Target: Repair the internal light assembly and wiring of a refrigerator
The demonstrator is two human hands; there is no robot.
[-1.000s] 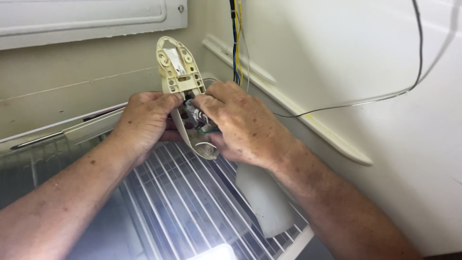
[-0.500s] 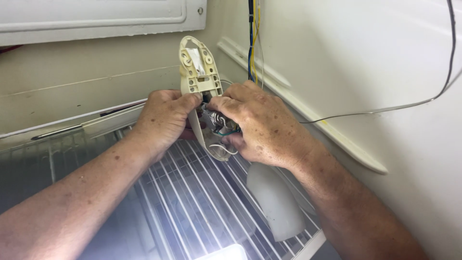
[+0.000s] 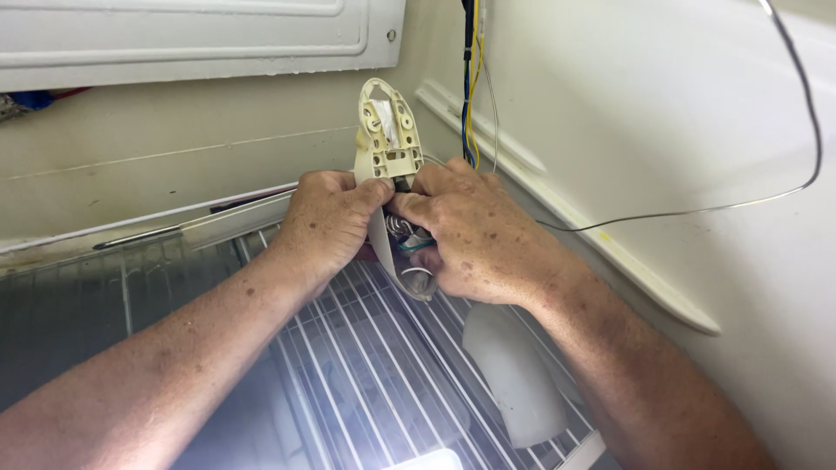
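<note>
Both my hands grip a cream plastic control housing [image 3: 387, 130] that stands upright inside a fridge compartment. My left hand [image 3: 326, 222] holds its lower left side. My right hand [image 3: 475, 231] holds its lower right, fingers pinched at the base where wires and metal contacts [image 3: 409, 239] show. A thin grey capillary wire [image 3: 697, 209] runs from the hands out to the right and up the side wall. Blue and yellow wires [image 3: 470, 87] hang down the back corner behind the housing.
A wire shelf [image 3: 374, 374] lies under my hands. A white plastic cover piece [image 3: 514, 374] rests on the shelf at the right. A white panel [image 3: 200, 35] crosses the top. A cream ledge [image 3: 575, 218] runs along the right wall.
The view has shifted, so hands and housing sit a little further right in frame. The grip on the housing looks unchanged.
</note>
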